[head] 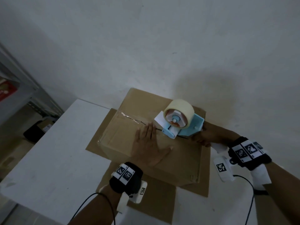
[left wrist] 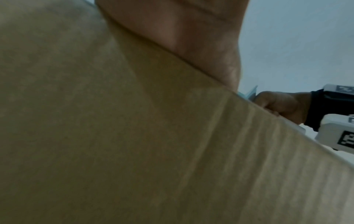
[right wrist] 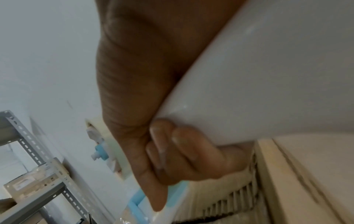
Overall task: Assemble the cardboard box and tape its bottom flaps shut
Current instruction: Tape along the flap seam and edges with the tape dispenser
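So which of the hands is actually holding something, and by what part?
The right hand grips the blue tape dispenser by its white handle. The left hand holds nothing; it presses flat on the brown cardboard box.

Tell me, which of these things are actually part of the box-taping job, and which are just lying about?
Part of the job:
cardboard box
tape dispenser with its roll
left hand, pressing flat on the flaps
right hand, gripping the dispenser's handle
white table under the box

Just lying about:
metal shelving
red package on it
dark bag on the floor
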